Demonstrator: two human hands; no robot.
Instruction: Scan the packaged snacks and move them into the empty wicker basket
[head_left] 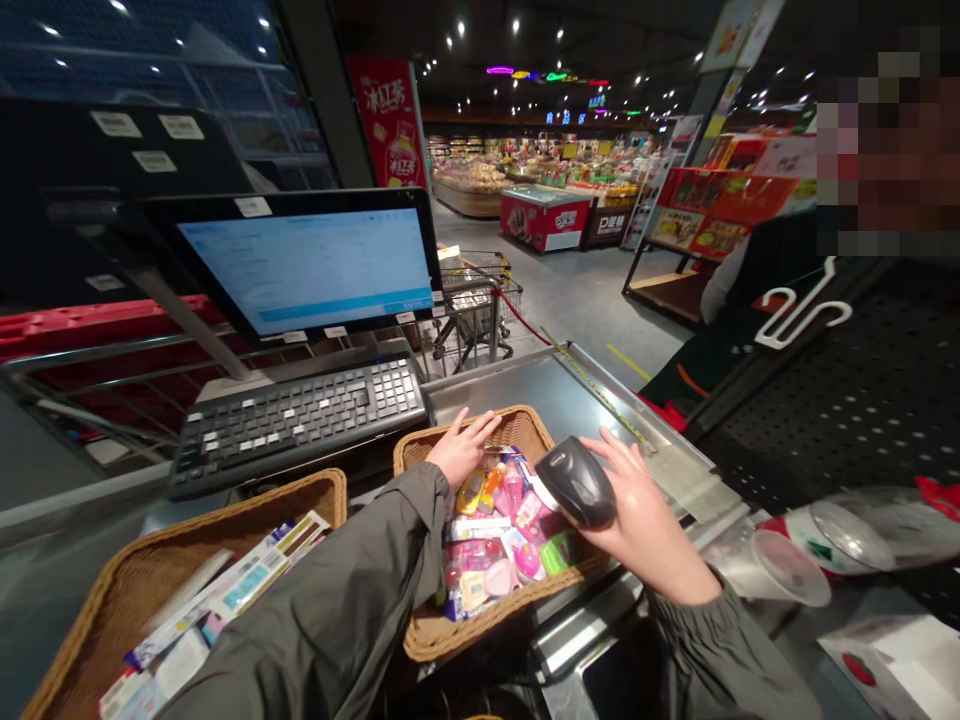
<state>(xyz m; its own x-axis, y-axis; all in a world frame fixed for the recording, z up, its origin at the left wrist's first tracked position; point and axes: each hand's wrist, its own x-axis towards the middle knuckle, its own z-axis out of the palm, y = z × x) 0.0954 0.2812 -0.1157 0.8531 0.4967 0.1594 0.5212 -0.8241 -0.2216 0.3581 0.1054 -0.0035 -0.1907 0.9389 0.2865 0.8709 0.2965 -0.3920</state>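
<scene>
Supermarket checkout counter bears a wicker basket (431,635) of bright packets (495,545); over it the right hand (637,510) grips a black scanner (574,482), the left hand (461,450) lies flat, open, on its far rim, near the keyboard (300,415).

**Hidden, cut off or unreadable**

The left wicker basket (112,590) runs off the bottom edge. The left sleeve (352,600) hides part of the right basket (450,640). The right hand (637,500) covers the grip of the scanner (574,480). Text on the monitor (307,265) is too small to read, and labels on the packets (495,540) are blurred.
</scene>
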